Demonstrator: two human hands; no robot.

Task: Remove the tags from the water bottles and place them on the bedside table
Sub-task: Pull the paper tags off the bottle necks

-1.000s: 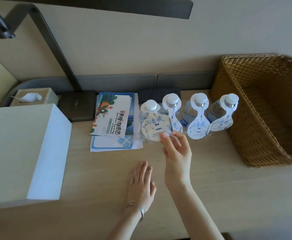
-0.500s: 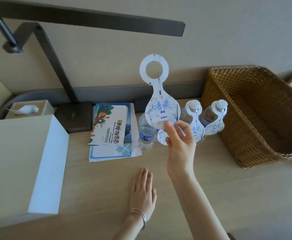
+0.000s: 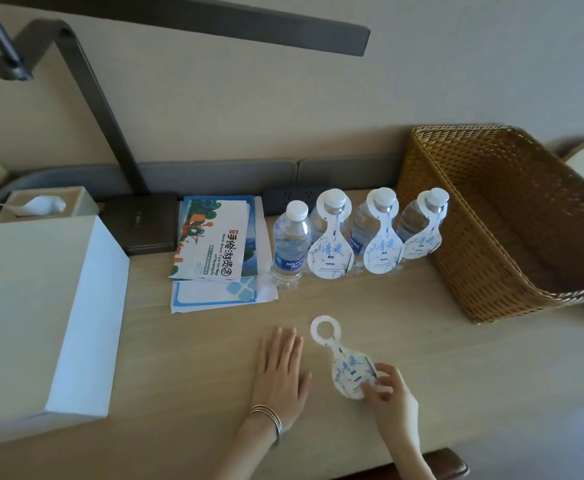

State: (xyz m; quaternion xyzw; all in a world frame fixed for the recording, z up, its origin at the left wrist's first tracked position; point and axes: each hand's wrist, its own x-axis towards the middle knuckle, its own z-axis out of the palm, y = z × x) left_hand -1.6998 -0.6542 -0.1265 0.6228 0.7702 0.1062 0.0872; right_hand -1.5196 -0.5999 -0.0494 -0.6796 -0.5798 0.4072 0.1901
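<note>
Lying flat on the pale wooden surface [image 3: 456, 358], a loose bottle tag [image 3: 347, 365] points its ring end toward eleven o'clock. The right hand [image 3: 392, 396] pinches the tag's wide lower end between thumb and fingers. At nine o'clock from the tag, the left hand [image 3: 280, 372] rests palm down on the surface, fingers straight, holding nothing. At twelve o'clock stands a row of four water bottles: the leftmost bottle [image 3: 290, 242] has a bare neck, and the other three bottles [image 3: 361, 220] each carry a hanging tag. A wicker basket [image 3: 491, 271] sits at two o'clock and a tourist map brochure [image 3: 221, 237] at eleven.
</note>
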